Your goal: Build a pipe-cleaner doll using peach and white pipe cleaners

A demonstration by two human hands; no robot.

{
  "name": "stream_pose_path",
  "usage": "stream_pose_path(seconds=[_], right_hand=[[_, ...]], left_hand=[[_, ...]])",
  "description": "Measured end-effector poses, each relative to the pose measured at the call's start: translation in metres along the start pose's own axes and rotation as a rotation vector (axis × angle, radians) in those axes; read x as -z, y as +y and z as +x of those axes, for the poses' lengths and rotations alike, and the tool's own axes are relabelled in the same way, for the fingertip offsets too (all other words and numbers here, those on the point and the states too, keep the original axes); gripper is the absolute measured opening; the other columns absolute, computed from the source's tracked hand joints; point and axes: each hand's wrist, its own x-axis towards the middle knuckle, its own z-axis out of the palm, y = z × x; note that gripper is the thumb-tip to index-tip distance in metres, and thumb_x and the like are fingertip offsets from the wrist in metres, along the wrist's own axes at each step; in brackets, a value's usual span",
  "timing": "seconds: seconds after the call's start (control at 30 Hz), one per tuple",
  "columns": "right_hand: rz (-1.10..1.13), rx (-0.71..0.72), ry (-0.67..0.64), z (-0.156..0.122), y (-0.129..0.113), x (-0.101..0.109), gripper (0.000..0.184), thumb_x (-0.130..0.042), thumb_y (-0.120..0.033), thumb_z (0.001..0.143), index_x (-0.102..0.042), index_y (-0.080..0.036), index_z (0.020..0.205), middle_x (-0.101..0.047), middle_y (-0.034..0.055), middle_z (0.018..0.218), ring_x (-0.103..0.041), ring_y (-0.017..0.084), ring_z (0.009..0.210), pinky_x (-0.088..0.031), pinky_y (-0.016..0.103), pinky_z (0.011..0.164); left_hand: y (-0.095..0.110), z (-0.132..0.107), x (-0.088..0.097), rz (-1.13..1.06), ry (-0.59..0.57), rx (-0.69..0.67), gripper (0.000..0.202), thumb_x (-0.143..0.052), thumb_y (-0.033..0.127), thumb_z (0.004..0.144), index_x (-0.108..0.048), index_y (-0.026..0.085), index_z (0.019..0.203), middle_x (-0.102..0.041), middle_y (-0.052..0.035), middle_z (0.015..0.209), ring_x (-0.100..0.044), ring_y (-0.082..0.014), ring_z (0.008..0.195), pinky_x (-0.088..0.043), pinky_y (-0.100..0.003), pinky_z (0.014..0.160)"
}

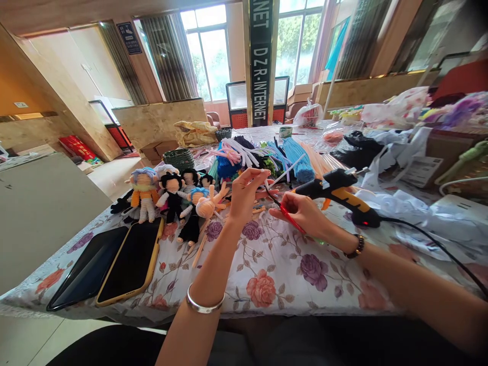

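My left hand (246, 195) is raised above the flowered tablecloth (267, 264), its fingertips pinched on a thin strand that I cannot name. My right hand (303, 213) is closed round red-handled scissors (287, 216), whose tip points toward the left hand's fingers. A black and orange glue gun (341, 195) rests on the table just behind my right hand, its cord running off to the right. Several small pipe-cleaner dolls (171, 198) lie to the left of my left hand.
Two phones (114, 262) lie face up near the table's left front edge. Bundles of coloured pipe cleaners (267, 155) are piled at the middle back. Plastic bags (385, 147), boxes and white wrapping crowd the right side. A grey surface (38, 208) stands to the left.
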Motion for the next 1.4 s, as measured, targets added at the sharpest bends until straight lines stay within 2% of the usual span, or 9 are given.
stream_pose_path(seconds=[0.3, 0.57, 0.83, 1.4], right_hand=[[0.006, 0.001, 0.013, -0.0009, -0.0020, -0.0006, 0.046, -0.070, -0.058, 0.066, -0.045, -0.019, 0.064, -0.041, -0.0051, 0.056, -0.034, 0.009, 0.053, -0.028, 0.024, 0.047], [0.006, 0.002, 0.020, -0.0011, -0.0013, -0.0015, 0.047, -0.069, -0.059, 0.067, -0.044, -0.020, 0.064, -0.041, -0.0050, 0.056, -0.034, 0.009, 0.052, -0.028, 0.024, 0.046], [-0.018, -0.003, -0.031, -0.0007, -0.0012, -0.0011, 0.046, -0.068, -0.060, 0.067, -0.045, -0.019, 0.064, -0.041, -0.0051, 0.056, -0.034, 0.009, 0.053, -0.027, 0.024, 0.047], [0.001, -0.008, 0.002, -0.0010, -0.0021, -0.0014, 0.048, -0.068, -0.061, 0.066, -0.045, -0.020, 0.063, -0.040, -0.0052, 0.055, -0.033, 0.009, 0.052, -0.028, 0.024, 0.046]], left_hand=[[0.0004, 0.0003, 0.0009, -0.024, -0.021, -0.009, 0.020, -0.074, 0.033, 0.066, -0.063, 0.017, 0.072, -0.061, -0.0005, 0.084, -0.063, -0.0147, 0.076, -0.060, -0.033, 0.063], [0.0016, -0.0004, 0.0005, -0.030, -0.023, -0.005, 0.019, -0.074, 0.032, 0.066, -0.063, 0.017, 0.071, -0.061, -0.0002, 0.084, -0.063, -0.0140, 0.075, -0.060, -0.032, 0.062], [0.0005, 0.0003, 0.0018, -0.017, -0.020, 0.002, 0.021, -0.074, 0.034, 0.066, -0.063, 0.017, 0.072, -0.060, 0.0005, 0.080, -0.063, -0.0135, 0.075, -0.058, -0.027, 0.062], [0.0031, -0.0011, -0.0009, -0.008, 0.002, 0.007, 0.024, -0.075, 0.035, 0.064, -0.061, 0.016, 0.070, -0.062, -0.0007, 0.083, -0.063, -0.0133, 0.073, -0.059, -0.030, 0.063]])
